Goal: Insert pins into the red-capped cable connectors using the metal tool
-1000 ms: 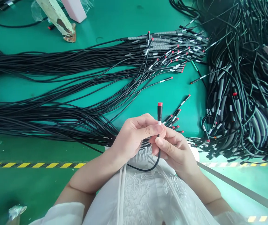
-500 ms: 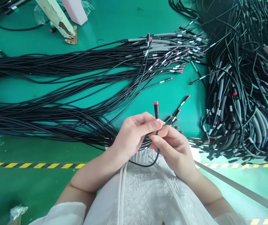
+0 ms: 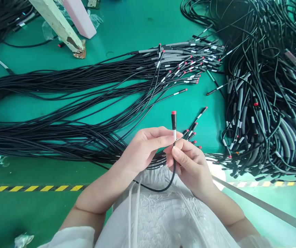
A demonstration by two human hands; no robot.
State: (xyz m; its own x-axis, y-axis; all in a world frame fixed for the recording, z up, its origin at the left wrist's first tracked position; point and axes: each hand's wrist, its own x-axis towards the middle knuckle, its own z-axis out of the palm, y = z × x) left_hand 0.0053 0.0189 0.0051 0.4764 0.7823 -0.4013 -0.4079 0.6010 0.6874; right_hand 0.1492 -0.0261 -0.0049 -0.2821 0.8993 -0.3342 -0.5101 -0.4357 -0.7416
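Observation:
Upright between my fingers is a black cable [image 3: 174, 121] whose connector end has a red cap. A white label [image 3: 174, 134] wraps it just below the connector. My left hand [image 3: 148, 146] is closed, its thumb and fingertips pinching at this label. Just beneath, my right hand [image 3: 190, 162] pinches the black cable between thumb and forefinger. From there the cable loops down in front of my white clothing and runs left under my left forearm. Behind my hands, several red-capped cable ends [image 3: 194, 124] poke out over the green table [image 3: 127, 27].
Long bundles of black cables [image 3: 60, 81] stretch across the table's left and middle. A large tangled heap of cables [image 3: 266, 103] covers the right side and overhangs the near edge. A worn post [image 3: 60, 27] and a pink post [image 3: 79, 17] stand at the back left.
More of the white label now shows, as my left fingertips have shifted on it. The cable loop hangs a little lower. The whole view has shifted slightly.

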